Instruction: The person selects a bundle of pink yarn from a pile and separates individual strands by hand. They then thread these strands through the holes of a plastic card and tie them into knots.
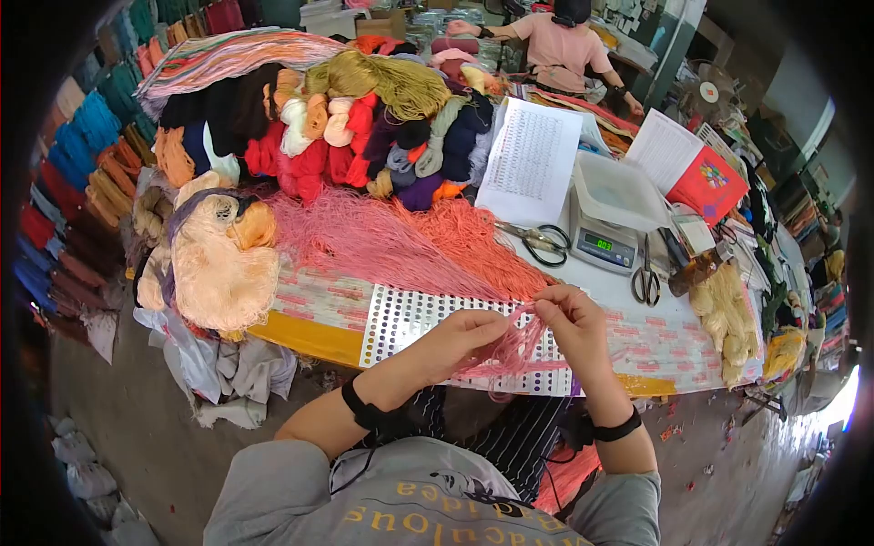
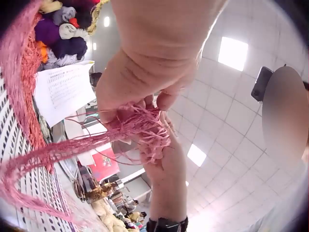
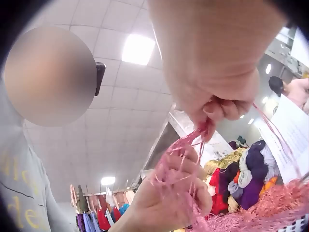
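Pink thread (image 1: 521, 338) is bunched between the two hands, close over the front edge of the table. My left hand (image 1: 469, 335) grips part of the bundle, with loose strands hanging beneath it. Thumb and fingers of my right hand (image 1: 575, 332) pinch strands at the bundle's upper end, as the right wrist view also shows. In the left wrist view a tail of pink thread (image 2: 63, 147) trails away from the hands. Behind them a pink hank (image 1: 382, 241) spreads over the table beside a coral hank (image 1: 478, 238). Below lies a white card with rows of dark dots (image 1: 401, 318).
Scissors (image 1: 546, 242) and a second pair (image 1: 645, 284) lie near a digital scale (image 1: 603, 244) bearing a plastic tub (image 1: 619, 191). A printed sheet (image 1: 530, 164) leans by piled yarn (image 1: 364, 136). Cream yarn (image 1: 223, 268) sits left. Another person (image 1: 557, 50) is across the table.
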Action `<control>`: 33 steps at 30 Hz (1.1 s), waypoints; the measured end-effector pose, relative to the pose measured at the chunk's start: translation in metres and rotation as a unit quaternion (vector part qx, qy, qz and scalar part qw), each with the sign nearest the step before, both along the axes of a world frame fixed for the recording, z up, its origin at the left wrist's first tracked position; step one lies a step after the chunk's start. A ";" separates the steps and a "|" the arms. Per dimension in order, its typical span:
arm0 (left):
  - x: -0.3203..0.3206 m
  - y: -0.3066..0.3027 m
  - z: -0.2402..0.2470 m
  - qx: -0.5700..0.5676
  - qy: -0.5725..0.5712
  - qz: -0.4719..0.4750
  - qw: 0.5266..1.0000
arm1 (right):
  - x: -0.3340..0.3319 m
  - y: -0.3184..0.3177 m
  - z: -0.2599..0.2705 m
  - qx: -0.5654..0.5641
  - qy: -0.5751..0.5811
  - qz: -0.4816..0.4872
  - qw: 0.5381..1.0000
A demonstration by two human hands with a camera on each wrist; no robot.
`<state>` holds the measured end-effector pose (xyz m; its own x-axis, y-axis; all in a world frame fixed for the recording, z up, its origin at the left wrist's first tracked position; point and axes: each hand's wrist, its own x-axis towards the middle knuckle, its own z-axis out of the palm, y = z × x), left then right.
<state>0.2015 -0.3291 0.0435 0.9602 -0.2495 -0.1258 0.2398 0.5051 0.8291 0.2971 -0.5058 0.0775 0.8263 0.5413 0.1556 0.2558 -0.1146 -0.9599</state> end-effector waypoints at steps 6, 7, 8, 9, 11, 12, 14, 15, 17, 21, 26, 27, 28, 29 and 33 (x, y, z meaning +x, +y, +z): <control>-0.005 0.013 0.003 -0.140 0.044 0.057 0.988 | 0.015 -0.016 0.006 0.104 0.107 -0.045 0.988; -0.005 0.014 0.003 -0.146 0.049 0.058 0.986 | 0.011 -0.018 0.011 0.103 0.107 -0.043 0.988; -0.004 0.015 0.004 -0.152 0.054 0.057 0.985 | 0.005 -0.022 0.019 0.084 0.142 0.018 0.986; -0.003 0.015 0.003 -0.153 0.054 0.058 0.985 | 0.000 -0.026 0.028 0.066 0.177 0.078 0.979; -0.001 0.012 0.001 -0.184 0.051 0.043 0.981 | -0.020 -0.022 0.053 0.012 0.265 0.256 0.929; 0.000 0.009 0.001 -0.185 0.054 0.040 0.980 | -0.029 -0.017 0.061 -0.001 0.314 0.346 0.884; 0.002 0.000 0.000 -0.216 0.046 0.024 0.975 | -0.034 -0.007 0.058 0.021 0.344 0.466 0.814; 0.001 -0.005 -0.001 -0.217 0.049 0.021 0.975 | -0.035 -0.001 0.058 0.039 0.359 0.498 0.788; -0.005 -0.013 -0.003 -0.223 0.051 -0.018 0.973 | -0.025 0.014 0.048 0.103 0.378 0.451 0.802; -0.013 -0.015 -0.001 -0.264 0.062 -0.051 0.961 | 0.011 0.035 0.019 0.254 0.444 0.301 0.805; -0.016 -0.012 0.009 -0.276 0.070 -0.070 0.956 | 0.022 0.034 -0.003 0.293 0.493 0.279 0.771; -0.016 -0.013 0.011 -0.265 0.048 -0.077 0.960 | 0.022 0.033 -0.003 0.301 0.494 0.276 0.768; -0.015 -0.013 0.011 -0.253 0.025 -0.084 0.963 | 0.023 0.032 -0.005 0.303 0.494 0.273 0.767; -0.015 -0.013 0.011 -0.253 0.027 -0.086 0.963 | 0.025 0.032 -0.006 0.313 0.506 0.267 0.758; -0.018 -0.012 0.014 -0.239 0.026 -0.089 0.967 | 0.025 0.033 -0.008 0.329 0.533 0.248 0.739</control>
<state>0.1832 -0.3414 0.0572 0.8919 -0.4523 -0.0018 0.3934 0.7737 0.4967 0.3225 -0.4732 0.0696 0.3940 0.9159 -0.0766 -0.8321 0.3200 -0.4531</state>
